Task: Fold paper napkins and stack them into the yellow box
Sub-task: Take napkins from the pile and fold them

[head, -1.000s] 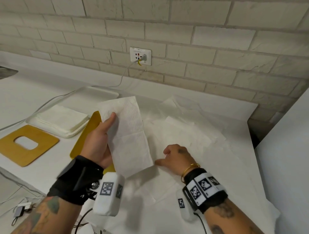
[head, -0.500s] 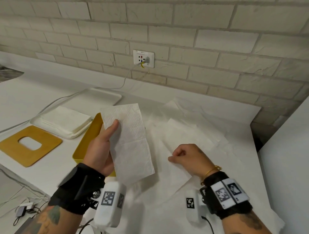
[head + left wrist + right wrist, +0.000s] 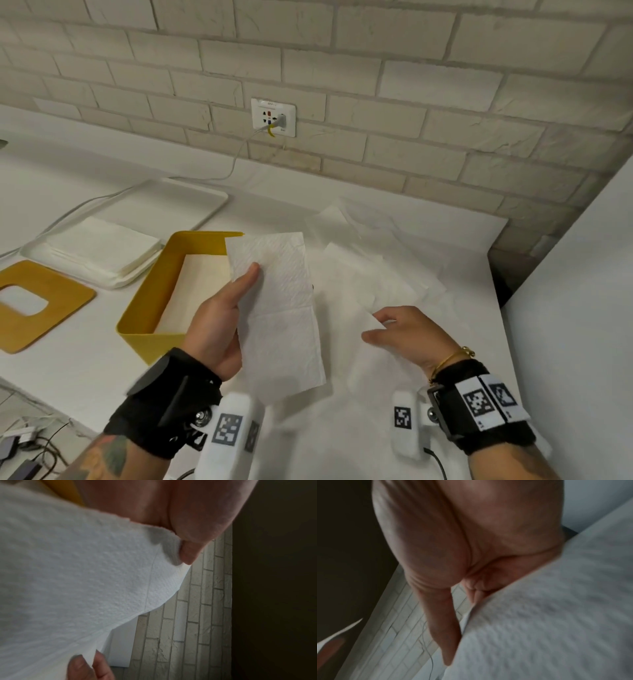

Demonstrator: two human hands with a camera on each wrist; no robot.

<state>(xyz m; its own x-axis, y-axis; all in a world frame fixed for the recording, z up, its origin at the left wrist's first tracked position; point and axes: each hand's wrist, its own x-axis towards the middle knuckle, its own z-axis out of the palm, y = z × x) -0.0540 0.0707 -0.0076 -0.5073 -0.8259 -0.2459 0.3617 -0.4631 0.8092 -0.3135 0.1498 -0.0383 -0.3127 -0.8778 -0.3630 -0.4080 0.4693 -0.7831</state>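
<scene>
yellow box [image 3: 144, 310]: sitting lidless on the white counter [image 3: 68, 370] at 9 o'clock of the left hand [image 3: 219, 325], holding a flat layer of pale napkins [image 3: 191, 291] across its floor. folded napkin [image 3: 281, 315]: a long creased strip, being held upright just beside the box's 3 o'clock wall, the left hand's thumb pressing its face and the fingers curling behind it. right hand [image 3: 407, 337]: at 3 o'clock of the strip, fingers pinching the edge of a loose napkin sheet [image 3: 373, 363] that is lifting off the spread sheets [image 3: 373, 270] lying at 12 o'clock of it. white tray [image 3: 191, 205]: at 10 o'clock of the box, carrying a stack of flat napkins [image 3: 102, 246]. yellow lid [image 3: 41, 305] with cut-out: lying at 9 o'clock of the box.
</scene>
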